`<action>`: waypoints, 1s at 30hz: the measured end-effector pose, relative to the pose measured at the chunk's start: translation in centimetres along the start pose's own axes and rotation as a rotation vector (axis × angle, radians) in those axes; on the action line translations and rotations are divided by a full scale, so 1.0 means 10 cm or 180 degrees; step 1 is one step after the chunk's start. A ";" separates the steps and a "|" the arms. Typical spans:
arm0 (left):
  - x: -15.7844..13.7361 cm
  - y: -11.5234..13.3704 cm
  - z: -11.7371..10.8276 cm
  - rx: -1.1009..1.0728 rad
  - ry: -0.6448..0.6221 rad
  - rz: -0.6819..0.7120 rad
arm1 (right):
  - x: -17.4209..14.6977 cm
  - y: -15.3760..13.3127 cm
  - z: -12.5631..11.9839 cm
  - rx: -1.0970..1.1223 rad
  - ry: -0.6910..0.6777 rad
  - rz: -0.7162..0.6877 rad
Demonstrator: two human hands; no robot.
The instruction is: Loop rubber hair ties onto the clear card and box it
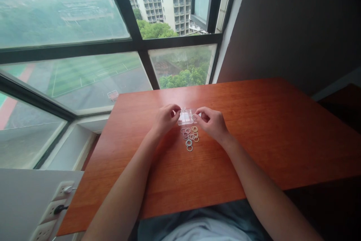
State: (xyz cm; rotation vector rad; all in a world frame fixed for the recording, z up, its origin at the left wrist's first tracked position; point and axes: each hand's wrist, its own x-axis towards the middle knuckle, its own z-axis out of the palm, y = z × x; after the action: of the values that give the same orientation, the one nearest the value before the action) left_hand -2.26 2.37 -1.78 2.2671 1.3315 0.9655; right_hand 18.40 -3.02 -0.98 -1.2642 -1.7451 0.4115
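A small clear plastic box [185, 117] with compartments lies on the table between my two hands. My left hand [168, 117] is closed in a pinch at the box's left side; whatever is between its fingertips is too small to make out. On the other side, the thumb and index finger of my right hand [212, 121] pinch a thin pale ring [193, 117] like a hair tie, at the box's right edge. Just below the box lie several similar rings in loose clusters: pinkish ones [185, 135], yellowish ones [194, 129] and grey-blue ones [188, 143], some overlapping.
The reddish-brown wooden table [270, 132] runs wide to the right. Behind it stand dark-framed windows [180, 41], one pane swung open. A grey wall [284, 26] rises at the right. Wall sockets [53, 209] with plugs sit beyond the table's left edge.
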 end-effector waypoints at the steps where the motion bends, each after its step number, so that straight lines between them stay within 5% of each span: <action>1: 0.00 0.02 0.00 -0.0095 -0.0025 -0.0013 | 0.00 0.01 0.00 -0.0039 0.0019 0.0014; 10: -0.02 0.40 -0.02 -0.1390 -0.0811 -0.0050 | 0.00 0.02 0.03 -0.0262 -0.0174 0.0080; 30: -0.03 0.41 0.03 -0.1325 -0.0667 -0.0097 | -0.01 0.01 0.03 -0.0518 -0.0202 0.0069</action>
State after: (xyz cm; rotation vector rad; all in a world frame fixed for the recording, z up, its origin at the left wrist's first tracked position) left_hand 0.42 0.02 0.32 1.9614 0.9694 0.8715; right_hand 18.22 -2.98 -1.24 -1.3991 -1.8504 0.3305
